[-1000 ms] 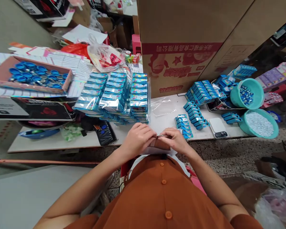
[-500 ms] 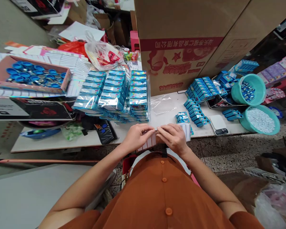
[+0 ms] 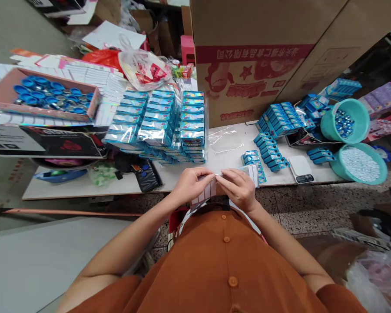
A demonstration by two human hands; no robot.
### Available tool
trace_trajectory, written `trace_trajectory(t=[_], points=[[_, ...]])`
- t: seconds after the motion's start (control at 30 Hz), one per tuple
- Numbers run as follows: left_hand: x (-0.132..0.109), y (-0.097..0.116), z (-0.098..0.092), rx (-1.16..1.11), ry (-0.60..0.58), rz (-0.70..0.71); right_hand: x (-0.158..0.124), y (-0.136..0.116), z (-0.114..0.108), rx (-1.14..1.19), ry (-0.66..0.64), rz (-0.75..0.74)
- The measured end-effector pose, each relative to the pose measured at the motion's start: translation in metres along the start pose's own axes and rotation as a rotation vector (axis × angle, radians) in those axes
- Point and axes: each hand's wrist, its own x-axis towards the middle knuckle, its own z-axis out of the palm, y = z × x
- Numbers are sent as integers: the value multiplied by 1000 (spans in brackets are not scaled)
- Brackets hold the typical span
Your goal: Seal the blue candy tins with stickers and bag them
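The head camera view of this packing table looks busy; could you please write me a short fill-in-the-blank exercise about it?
1. Both hands, the left hand and the right hand, pinch a sheet of white ____.
2. The two round tubs on the right are ____ in colour.
3. The pink tray at the left holds blue ____.
4. The big carton behind the table is made of ____.

Missing words: labels; teal; caps; cardboard

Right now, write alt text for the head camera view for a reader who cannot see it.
A person's left hand and right hand pinch a white sheet of labels between them at the edge of a white table. Beyond the hands stand stacks of wrapped blue boxes, a big cardboard carton and two teal tubs.
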Motion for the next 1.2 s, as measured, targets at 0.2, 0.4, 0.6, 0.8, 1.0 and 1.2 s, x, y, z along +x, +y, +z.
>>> trace_trajectory(t=[0.2,0.4,0.6,0.8,1.0,1.2], points=[[1,3,1,2,-11,0,-3,-1,3,134,73,120],[12,-15,8,220,-38,105,-4,-7,1,388,49,192],[52,-75,36,403,-40,74,-26,4,-1,670,243,713],[96,-132,87,519,-50,59,-54,72,-20,801,682,1301],[125,-166,132,725,-72,35,-59,144,-47,959,836,1558],[140,-141,171,620,198,25,-57,199,-52,1042,716,1569]])
